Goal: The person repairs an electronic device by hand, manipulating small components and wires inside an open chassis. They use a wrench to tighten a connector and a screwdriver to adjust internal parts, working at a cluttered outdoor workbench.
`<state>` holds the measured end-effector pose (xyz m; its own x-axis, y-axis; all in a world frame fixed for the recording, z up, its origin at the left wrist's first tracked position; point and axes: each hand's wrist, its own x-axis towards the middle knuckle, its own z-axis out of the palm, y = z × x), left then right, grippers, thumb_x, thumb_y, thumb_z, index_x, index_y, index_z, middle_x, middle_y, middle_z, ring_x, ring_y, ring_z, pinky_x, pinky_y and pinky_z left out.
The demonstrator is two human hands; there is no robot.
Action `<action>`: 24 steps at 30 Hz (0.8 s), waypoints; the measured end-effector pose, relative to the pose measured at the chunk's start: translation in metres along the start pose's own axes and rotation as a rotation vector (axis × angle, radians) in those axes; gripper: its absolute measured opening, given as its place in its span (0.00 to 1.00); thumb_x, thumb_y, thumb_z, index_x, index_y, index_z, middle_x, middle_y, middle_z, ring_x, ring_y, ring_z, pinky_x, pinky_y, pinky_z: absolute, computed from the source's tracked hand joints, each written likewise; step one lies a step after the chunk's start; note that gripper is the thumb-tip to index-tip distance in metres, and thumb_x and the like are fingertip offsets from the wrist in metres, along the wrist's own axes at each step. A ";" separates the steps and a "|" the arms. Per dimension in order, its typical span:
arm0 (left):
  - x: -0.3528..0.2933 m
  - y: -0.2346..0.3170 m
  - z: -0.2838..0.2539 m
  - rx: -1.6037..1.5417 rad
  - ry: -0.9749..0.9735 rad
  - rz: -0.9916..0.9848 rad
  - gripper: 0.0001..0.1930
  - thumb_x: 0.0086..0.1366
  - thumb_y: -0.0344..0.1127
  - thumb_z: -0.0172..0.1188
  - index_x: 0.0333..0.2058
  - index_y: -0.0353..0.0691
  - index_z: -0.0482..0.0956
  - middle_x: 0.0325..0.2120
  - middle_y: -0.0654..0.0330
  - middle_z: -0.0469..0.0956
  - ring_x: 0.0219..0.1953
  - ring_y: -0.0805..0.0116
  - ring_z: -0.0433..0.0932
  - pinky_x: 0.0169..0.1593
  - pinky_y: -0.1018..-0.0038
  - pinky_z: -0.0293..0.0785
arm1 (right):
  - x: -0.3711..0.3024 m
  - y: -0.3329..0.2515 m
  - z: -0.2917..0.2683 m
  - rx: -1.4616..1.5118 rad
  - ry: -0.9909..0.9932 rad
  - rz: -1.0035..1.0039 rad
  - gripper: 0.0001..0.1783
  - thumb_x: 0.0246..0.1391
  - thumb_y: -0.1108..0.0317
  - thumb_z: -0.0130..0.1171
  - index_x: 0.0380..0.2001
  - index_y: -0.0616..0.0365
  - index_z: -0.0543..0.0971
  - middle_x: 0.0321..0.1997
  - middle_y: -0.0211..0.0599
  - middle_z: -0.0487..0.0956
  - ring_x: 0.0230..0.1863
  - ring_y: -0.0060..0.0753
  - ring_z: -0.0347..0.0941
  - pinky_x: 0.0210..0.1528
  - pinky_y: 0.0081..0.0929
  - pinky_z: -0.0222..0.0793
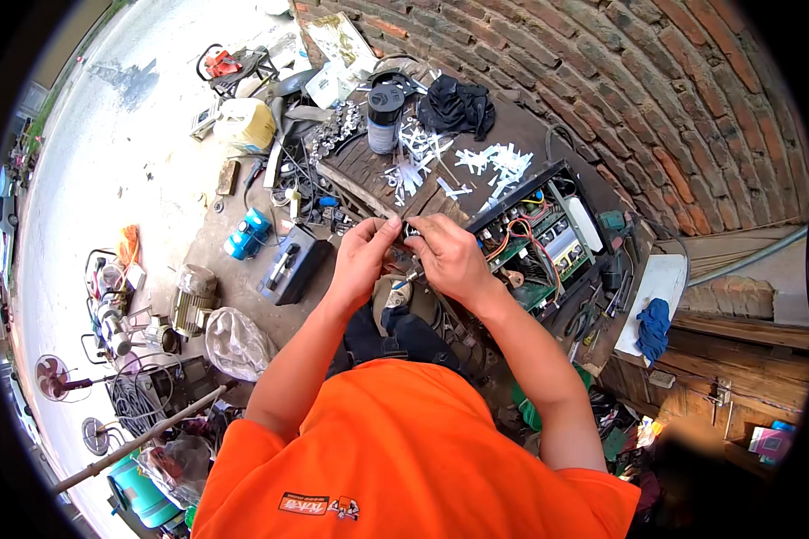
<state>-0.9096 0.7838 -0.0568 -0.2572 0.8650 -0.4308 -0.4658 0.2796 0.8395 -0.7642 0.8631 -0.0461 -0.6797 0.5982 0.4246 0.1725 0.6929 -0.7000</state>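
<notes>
My left hand (361, 257) and my right hand (451, 255) meet in front of my body, fingertips almost touching. Between them is a small dark part (411, 231) with a pale edge, mostly hidden by the fingers, so its kind cannot be made out. My right thumb and fingers pinch it. The left fingers are closed against its other side. Just right of my hands lies an opened metal case (548, 241) with green circuit boards and red, orange and yellow wires. White paper strips (497, 164) are scattered on the wooden bench (358, 189) beyond.
A dark bottle (384, 117) and black cloth (457, 105) stand on the bench near the brick wall (593, 81). To the left are a black box (289, 265), a blue motor (248, 234) and a yellow jug (245, 124). Pliers and screwdrivers (591, 325) lie at right.
</notes>
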 end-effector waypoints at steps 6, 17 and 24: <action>0.066 0.011 0.000 0.061 -0.043 -0.212 0.13 0.66 0.46 0.56 0.31 0.43 0.72 0.17 0.72 0.65 0.17 0.83 0.60 0.19 0.83 0.53 | 0.030 0.043 0.000 -0.048 -0.037 0.166 0.13 0.49 0.74 0.59 0.40 0.64 0.76 0.33 0.50 0.75 0.33 0.57 0.73 0.34 0.42 0.69; 0.162 -0.007 -0.002 -0.194 -0.229 -0.535 0.16 0.64 0.48 0.57 0.30 0.40 0.72 0.15 0.66 0.68 0.12 0.78 0.63 0.16 0.81 0.56 | 0.058 0.091 0.011 -0.179 -0.063 0.447 0.12 0.50 0.72 0.60 0.38 0.65 0.77 0.34 0.52 0.75 0.36 0.59 0.73 0.38 0.44 0.70; 0.196 -0.015 -0.013 -0.145 -0.366 -0.545 0.13 0.66 0.45 0.56 0.32 0.40 0.72 0.18 0.67 0.68 0.15 0.79 0.63 0.18 0.81 0.56 | 0.071 0.109 0.012 -0.158 -0.077 0.741 0.11 0.50 0.71 0.59 0.38 0.62 0.78 0.32 0.52 0.75 0.37 0.58 0.72 0.39 0.43 0.68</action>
<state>-0.9642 0.9439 -0.1582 0.3385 0.7085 -0.6192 -0.5633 0.6797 0.4698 -0.8024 0.9760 -0.0990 -0.3930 0.9038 -0.1694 0.6993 0.1741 -0.6933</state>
